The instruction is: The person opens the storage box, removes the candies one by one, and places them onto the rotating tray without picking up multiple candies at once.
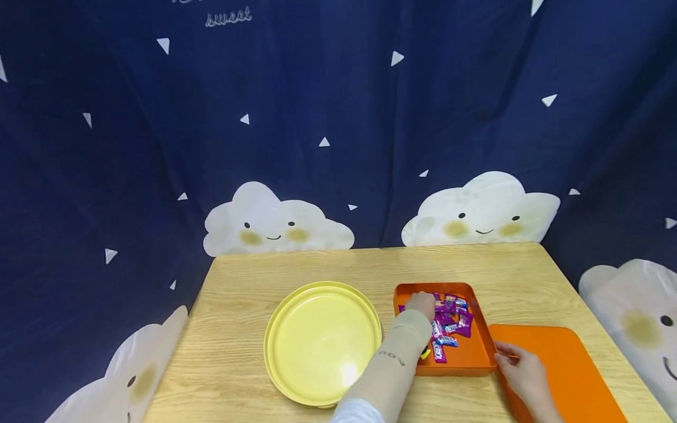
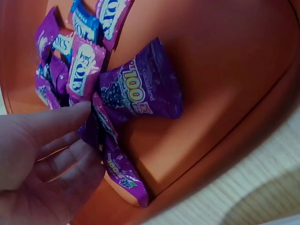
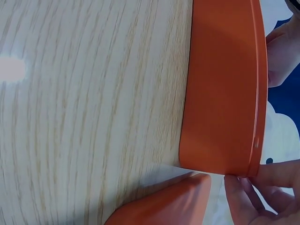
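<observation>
The desk [image 1: 238, 329] carries an orange lid [image 1: 560, 358] on the right and a yellow disc [image 1: 319, 335] left of centre; between them sits the orange tray [image 1: 478, 346]. The left sleeve [image 1: 383, 373] crosses the disc's edge in the head view, so a careless sweep could nudge it. The right hand [image 1: 523, 371] has its fingers nearly closed, pinching the tray's near right corner; pulling there might tip the tray. The left hand [image 1: 421, 304] has curled fingers that appear to pinch some sweets [image 1: 449, 320] inside the tray; overlapping wrappers could drag neighbours along.
</observation>
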Demonstrator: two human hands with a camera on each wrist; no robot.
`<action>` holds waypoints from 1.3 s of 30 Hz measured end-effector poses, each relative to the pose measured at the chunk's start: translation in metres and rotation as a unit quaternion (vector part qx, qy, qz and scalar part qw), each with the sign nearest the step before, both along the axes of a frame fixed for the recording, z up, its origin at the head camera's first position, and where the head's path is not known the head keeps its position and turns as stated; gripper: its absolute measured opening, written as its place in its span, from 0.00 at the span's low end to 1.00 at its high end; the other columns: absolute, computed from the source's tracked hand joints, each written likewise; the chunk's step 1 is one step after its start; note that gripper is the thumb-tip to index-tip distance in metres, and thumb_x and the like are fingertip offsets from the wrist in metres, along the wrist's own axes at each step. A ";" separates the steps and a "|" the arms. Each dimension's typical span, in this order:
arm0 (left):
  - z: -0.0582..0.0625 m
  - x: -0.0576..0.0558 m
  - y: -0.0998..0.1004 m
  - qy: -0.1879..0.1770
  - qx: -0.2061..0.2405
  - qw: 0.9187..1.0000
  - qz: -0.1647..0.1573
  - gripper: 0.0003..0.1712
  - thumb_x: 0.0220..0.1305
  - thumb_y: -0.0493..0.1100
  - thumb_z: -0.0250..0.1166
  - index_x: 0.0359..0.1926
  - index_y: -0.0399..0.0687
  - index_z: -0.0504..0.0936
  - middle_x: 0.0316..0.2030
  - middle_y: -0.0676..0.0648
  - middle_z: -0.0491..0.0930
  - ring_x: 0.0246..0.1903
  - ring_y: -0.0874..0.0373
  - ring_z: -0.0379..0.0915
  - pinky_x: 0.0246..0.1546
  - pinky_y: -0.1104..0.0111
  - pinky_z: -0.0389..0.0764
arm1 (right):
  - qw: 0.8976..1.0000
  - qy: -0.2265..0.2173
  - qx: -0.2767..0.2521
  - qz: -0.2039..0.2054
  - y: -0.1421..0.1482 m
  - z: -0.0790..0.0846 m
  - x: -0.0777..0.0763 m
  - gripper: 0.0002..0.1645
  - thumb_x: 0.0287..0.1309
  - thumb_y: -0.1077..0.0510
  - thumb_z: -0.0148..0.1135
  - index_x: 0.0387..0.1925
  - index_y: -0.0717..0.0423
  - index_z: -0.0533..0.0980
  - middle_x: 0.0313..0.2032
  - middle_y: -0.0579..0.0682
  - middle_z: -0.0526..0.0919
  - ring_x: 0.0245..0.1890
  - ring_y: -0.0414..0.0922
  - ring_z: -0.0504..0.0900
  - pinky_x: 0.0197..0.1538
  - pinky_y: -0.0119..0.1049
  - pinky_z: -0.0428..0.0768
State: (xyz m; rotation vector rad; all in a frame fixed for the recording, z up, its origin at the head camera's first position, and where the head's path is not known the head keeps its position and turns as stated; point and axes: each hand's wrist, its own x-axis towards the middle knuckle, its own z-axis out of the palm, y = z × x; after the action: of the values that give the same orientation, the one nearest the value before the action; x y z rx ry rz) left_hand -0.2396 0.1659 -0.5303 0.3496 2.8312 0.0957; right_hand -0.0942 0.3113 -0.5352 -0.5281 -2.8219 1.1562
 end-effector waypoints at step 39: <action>0.047 0.002 -0.019 0.020 -0.027 0.998 -0.052 0.10 0.62 0.48 0.58 0.42 0.59 0.83 0.36 0.58 0.80 0.34 0.64 0.73 0.31 0.72 0.77 | 1.000 0.005 0.002 -0.007 -0.003 -0.003 0.000 0.18 0.54 0.66 0.57 0.47 0.74 0.74 0.38 0.66 0.81 0.30 0.47 0.80 0.26 0.28 0.76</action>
State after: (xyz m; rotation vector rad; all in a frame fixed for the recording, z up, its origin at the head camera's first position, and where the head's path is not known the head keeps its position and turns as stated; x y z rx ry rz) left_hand -0.2375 0.1464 -0.4830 0.4900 2.8426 -0.0083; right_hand -0.0941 0.3083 -0.5381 -0.5396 -2.8074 1.1473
